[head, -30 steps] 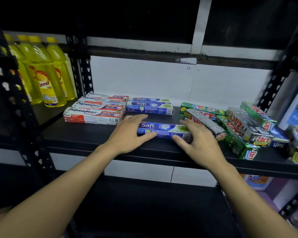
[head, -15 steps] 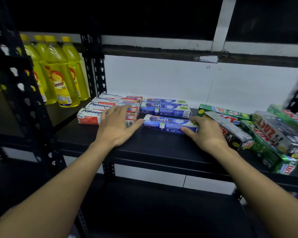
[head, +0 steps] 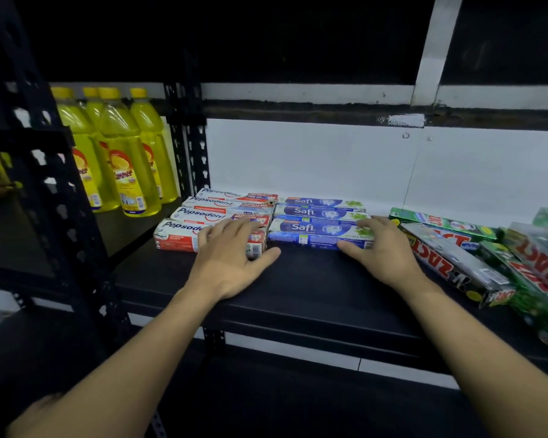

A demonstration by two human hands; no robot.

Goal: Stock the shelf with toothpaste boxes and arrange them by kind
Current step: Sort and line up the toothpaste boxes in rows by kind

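On the black shelf (head: 298,289), before a white wall (head: 298,159), the front Safi box (head: 314,235) lies just beside the Pepsodent boxes (head: 196,216). The left hand (head: 231,257) rests on these, grip spread; the right hand (head: 383,251) pinches the front Safi box's end. Zact boxes (head: 456,257) lie rightward.

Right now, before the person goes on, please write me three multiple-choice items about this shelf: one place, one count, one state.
1. Where do the Safi boxes lie? A on the floor; B between the Pepsodent boxes and the Zact boxes; C right of the Zact boxes.
2. How many Safi boxes show? A one; B five; C three.
3. How do the Zact boxes lie? A in a loose pile at angles; B upright in a row; C stacked squarely.
Key: 1 B, Pepsodent lies on their left, Zact on their right. 2 C, three blue Safi labels are readable. 3 A, they overlap and point different ways.
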